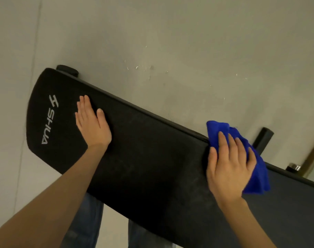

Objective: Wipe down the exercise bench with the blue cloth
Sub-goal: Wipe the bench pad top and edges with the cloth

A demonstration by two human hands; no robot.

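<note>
left forearm [45,203] fills the lower left corner and runs up to the left hand [91,122], which lies flat on the black bench [143,158]. it is palm down, fingers straight and close together, thumb set apart; its grip holds nothing. this hand sits beside the white "shua" logo [48,119] near the bench's rounded end. right hand [227,167] presses the blue cloth [217,129] onto the pad at its far edge, well apart from the left hand. its 4 fingers lie spread and nearly straight over the cloth and the thumb touches bare pad, so this grip is flat, not pinching. cloth is bunched, with part of it spilling past the fingers and over the edge. faint dusty streaks mark the pad. 2 legs in jeans [88,221] show under the near edge. grey floor [170,42] lies beyond, with a black frame foot [262,138] just behind the cloth.
</note>
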